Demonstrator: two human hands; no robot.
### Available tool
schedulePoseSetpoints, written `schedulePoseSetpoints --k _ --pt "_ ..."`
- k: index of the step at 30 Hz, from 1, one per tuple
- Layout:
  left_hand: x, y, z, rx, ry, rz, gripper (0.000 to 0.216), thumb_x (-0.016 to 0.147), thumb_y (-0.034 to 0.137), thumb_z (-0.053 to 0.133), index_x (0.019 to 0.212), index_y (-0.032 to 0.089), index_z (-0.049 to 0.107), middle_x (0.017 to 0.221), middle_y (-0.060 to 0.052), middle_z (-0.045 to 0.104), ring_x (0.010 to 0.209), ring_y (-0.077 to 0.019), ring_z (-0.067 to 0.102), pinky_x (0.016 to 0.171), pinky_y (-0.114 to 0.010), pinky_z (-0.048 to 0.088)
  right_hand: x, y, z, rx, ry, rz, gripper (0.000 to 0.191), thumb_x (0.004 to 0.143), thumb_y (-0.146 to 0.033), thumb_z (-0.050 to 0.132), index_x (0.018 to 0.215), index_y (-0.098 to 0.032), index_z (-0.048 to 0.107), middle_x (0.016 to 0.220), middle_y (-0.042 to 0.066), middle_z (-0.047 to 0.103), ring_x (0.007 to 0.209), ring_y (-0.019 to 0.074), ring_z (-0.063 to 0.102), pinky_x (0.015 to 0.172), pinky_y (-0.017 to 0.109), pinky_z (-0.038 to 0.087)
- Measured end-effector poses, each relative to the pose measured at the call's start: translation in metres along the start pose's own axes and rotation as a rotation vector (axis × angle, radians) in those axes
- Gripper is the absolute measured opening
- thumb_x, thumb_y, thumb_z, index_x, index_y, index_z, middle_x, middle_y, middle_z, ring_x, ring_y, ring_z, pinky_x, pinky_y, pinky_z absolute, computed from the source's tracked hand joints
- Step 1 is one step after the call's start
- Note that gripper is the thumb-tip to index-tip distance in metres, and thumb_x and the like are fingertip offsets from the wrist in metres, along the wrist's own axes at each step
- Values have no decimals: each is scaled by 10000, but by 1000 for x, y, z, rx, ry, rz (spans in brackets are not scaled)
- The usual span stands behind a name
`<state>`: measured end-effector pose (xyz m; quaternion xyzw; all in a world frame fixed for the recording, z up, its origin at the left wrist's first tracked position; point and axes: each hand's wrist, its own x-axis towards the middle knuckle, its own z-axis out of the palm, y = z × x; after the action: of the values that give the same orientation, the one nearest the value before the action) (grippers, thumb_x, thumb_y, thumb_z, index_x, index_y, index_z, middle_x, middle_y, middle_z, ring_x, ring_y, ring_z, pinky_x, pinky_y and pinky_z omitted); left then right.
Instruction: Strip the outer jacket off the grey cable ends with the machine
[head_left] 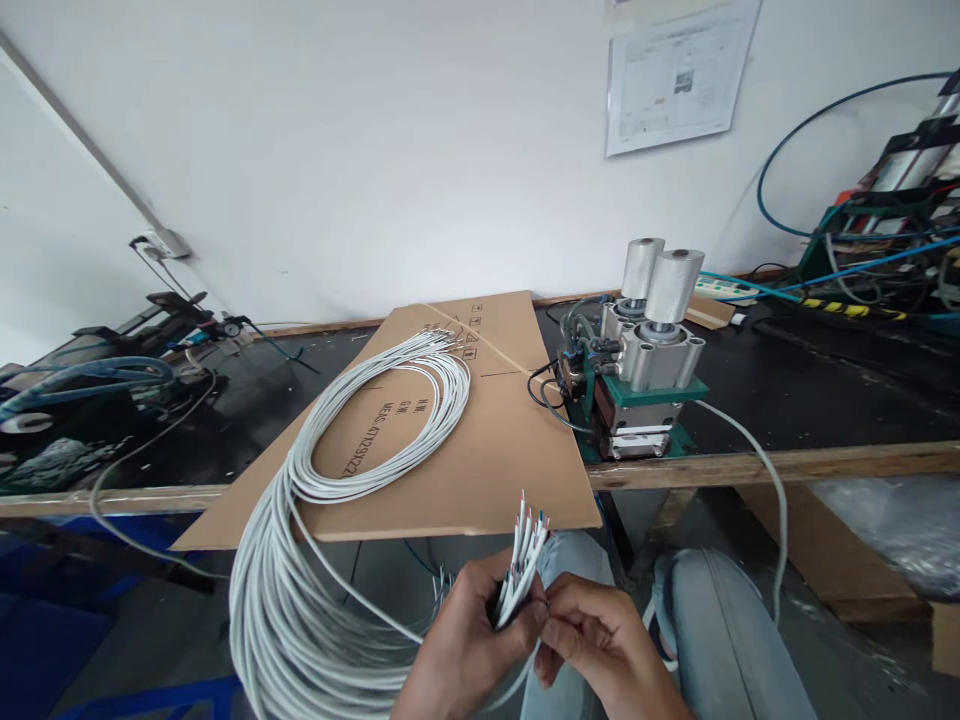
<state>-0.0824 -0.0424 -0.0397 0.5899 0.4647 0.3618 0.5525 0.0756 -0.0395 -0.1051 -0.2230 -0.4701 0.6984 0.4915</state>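
Both hands meet low over the person's lap; the left hand (469,640) grips a bunch of wire ends (521,560) pointing up; the right hand (600,640) pinches at them; the long white wires (337,500) loop over the cardboard sheet (487,470) beside a small machine (637,380)

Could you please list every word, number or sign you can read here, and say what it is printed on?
"N.W." and "G.W.": cardboard sheet, inside the coil of white cables.
"MEAS: 47X29X22": same sheet, last digits uncertain.
Row of handling symbols: sheet's far edge, too small to tell apart.
Wall notice: print too small to read.
Pneumatic machine: no readable marking.
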Motion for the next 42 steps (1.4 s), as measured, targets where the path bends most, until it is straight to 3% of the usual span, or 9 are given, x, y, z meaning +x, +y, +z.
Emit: schedulePoseSetpoints --k 4,10,16,29,35,42 --pt "0 5 1 122 54 42 96 778 129 526 707 193 517 534 71 501 531 -103 441 534 -201 332 0 2 0 -10 3 8 264 889 -386 758 764 -155 738 643 18 679 558 142 670 548 235 531" --pt "1 17 5 68 37 41 129 725 120 487 650 217 449 473 71 519 467 -107 492 512 -202 351 2 0 2 -35 43 -3 291 894 -411 745 752 -158 727 667 16 663 585 151 677 570 250 533" --pt "2 6 3 -22 -20 -1 72 777 125 537 809 189 549 546 57 589 521 -124 551 559 -212 405 3 -12 1 -80 -7 26 287 901 -383 745 723 -160 724 644 12 671 594 139 666 592 237 515" --pt "3 1 -6 49 -24 26 64 741 105 559 739 163 586 591 62 512 566 -98 413 550 -199 329 2 -11 -2 -144 -16 28 313 902 -408 731 709 -163 698 631 10 666 560 139 666 563 228 523" --pt "7 8 3 23 -34 -4 104 730 93 506 746 193 526 540 62 579 527 -109 536 543 -196 388 4 -27 -3 -344 -23 51 373 939 -455 666 700 -169 675 658 22 661 607 159 666 599 251 510" --pt "15 12 11 175 56 -2 173 634 52 497 719 187 566 547 55 623 527 -117 573 530 -190 416 1 -39 -3 -688 -3 -60 419 1011 -424 525 684 -180 616 688 31 626 637 162 636 604 249 449"
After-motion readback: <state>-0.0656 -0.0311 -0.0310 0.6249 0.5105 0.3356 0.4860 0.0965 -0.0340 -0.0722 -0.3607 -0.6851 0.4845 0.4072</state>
